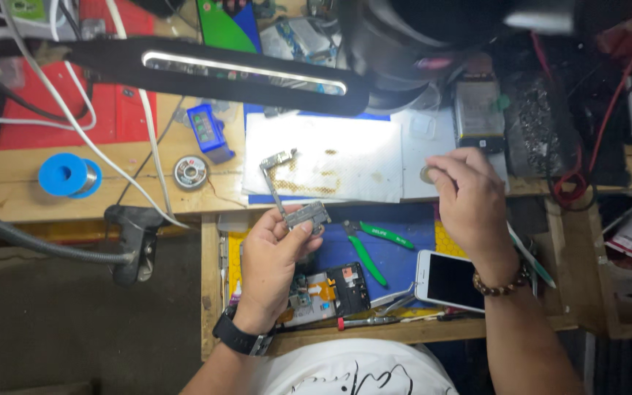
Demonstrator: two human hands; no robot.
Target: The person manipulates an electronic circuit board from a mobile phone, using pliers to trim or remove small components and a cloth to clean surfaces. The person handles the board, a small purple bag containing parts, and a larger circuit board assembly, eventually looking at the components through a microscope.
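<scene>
At the far left of the tabletop (9,194) lies a blue solder spool (67,175), with a small round tin (190,172) and a blue box (208,132) further right, all under a long black lamp bar (221,73). The left hand (272,260) is closed around a metal circuit board (303,216), thumb and fingers pinching its lower end so that its thin arm sticks up over a stained white mat (330,157). Below that hand sits an opened phone (327,292), its insides showing, and green-handled cutters (374,245) lie on a blue mat (396,256) just beside it. The right hand (469,201) is curled shut over the right edge of the white mat, fingertips pinched together near a small round part (427,174); whether it grips a tool cannot be told. A white phone (451,281) lies face up near that wrist. The work looks to be at the stage of holding the board free of the phone while the other hand fetches something small; the next move likely calls for a steady grip on the board and fine, careful placement.
</scene>
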